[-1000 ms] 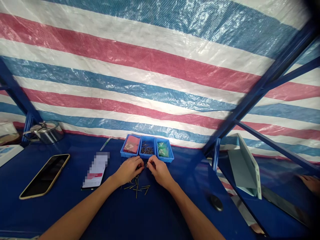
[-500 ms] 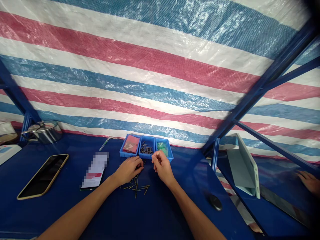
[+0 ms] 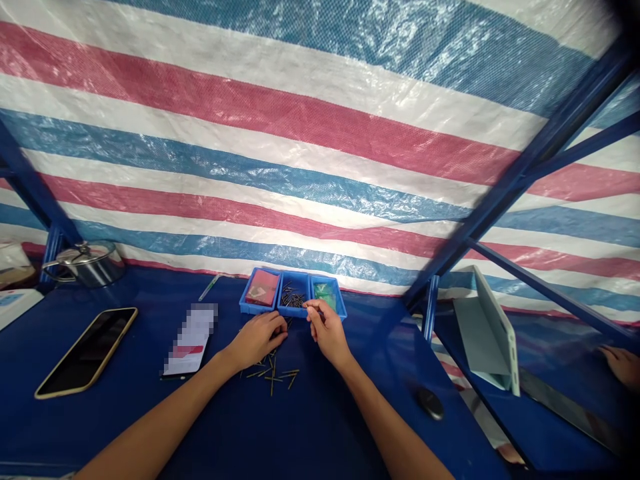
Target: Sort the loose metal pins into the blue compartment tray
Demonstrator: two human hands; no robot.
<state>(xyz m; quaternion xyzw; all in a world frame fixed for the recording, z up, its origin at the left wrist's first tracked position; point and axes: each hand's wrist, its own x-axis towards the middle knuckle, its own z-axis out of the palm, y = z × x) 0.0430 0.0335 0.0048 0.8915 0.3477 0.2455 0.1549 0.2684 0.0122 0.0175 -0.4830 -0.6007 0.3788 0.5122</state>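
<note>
Thin drill bits (image 3: 273, 379) lie scattered on the blue table below my hands. My left hand (image 3: 256, 339) rests palm down over the upper part of this pile, its thumb apart from the bent fingers, partly hiding the bits. Thumb and index finger of my right hand (image 3: 326, 331) are pinched together at the front of the small blue bins; whatever is between them is too small to make out. Dark drill bits (image 3: 293, 300) fill part of the middle bin (image 3: 295, 277). Pink packets (image 3: 263, 283) lie in the left bin, green packets (image 3: 325, 291) in the right one.
Two phones, one dark (image 3: 86, 353) and one lit (image 3: 187, 350), lie to the left. A pen (image 3: 208, 288), a metal pot (image 3: 95, 263) and a black mouse (image 3: 430, 403) are on the table. At right stand a tablet case (image 3: 493, 333) and another person's hand (image 3: 623, 365).
My right hand has shifted slightly, its fingertips now extended in a pinch toward the middle bin's front edge. My left hand stays in place. The other person's hand moved a little right.
</note>
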